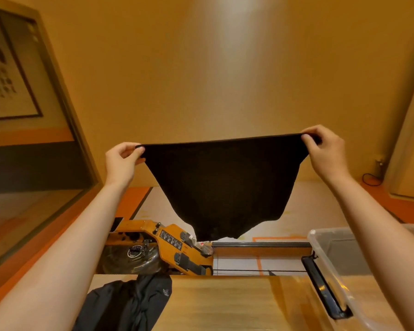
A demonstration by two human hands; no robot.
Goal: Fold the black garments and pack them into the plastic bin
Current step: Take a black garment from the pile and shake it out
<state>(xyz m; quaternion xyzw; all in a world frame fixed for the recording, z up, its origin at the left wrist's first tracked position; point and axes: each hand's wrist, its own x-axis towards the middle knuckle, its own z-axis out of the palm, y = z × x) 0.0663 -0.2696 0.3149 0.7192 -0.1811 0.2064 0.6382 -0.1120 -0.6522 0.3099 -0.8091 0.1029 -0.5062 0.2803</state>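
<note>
the top edge of a black garment (222, 185) is pinched at both ends: one corner is gripped between the thumb and curled fingers of the left hand (122, 161) at 9 o'clock, the other in the same way by the right hand (325, 151) at 3 o'clock. the garment is held up in the air at the centre of the view, its top edge is pulled taut between the two hands, and its body is let hang toward 6 o'clock, narrowing to a ragged lower edge. it is kept well apart from the bin.

a plain yellow wall (201, 68) is seen behind, filling the view from 10 to 2 o'clock. a wooden table (225, 304) is seen at 6 o'clock. a second piece, a black jacket (129, 304), is left crumpled on the table at 7 o'clock. a clear plastic bin (332, 254) is set at 4 o'clock on the table's right end, with a black handle (320, 285) on its near side. a wooden machine (167, 244) is placed on the floor beyond the table. a framed picture (7, 75) is hung at 9 o'clock. a thin cable (371, 180) is looped on the floor at 3 o'clock.
</note>
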